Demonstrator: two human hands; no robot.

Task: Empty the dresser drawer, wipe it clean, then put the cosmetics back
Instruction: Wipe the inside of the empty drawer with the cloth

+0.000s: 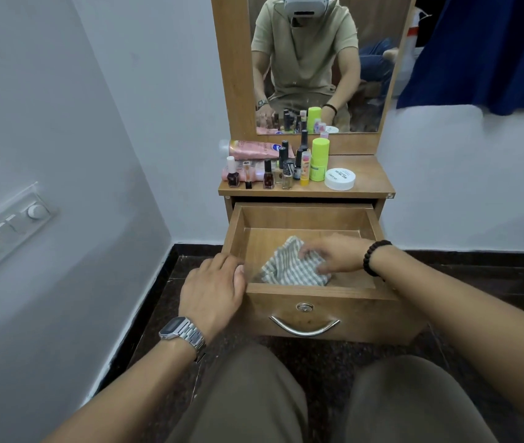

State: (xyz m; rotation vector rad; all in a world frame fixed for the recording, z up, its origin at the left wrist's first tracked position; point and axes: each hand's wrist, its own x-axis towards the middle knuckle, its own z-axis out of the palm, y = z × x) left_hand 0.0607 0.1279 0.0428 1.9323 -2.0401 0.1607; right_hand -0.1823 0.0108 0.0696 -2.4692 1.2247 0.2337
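- Wiping is the step we are judging to be in hand: our right hand [334, 254] is reaching into the open drawer [305, 219] from the right and gripping the striped cloth [289, 266], fingers curled into its folds.
- We are finding the cloth bunched on the drawer floor toward the front, left of centre, directly under the right hand's fingertips.
- Our left hand [212, 289] is resting on the drawer's front left corner, fingers curled over the side wall, apparently steadying it; it is touching no cloth.
- We are noting the relation that governs the next stroke: the unwiped floor is lying mostly behind and to the right of the cloth, so the right hand, the nearer one, is the one placed to sweep it.
- Apart from the cloth, the drawer is holding nothing.
- We are recording the cosmetics [286, 167] standing on the dresser top [372, 183], above and behind the drawer, well apart from both hands; returning them is not yet begun.
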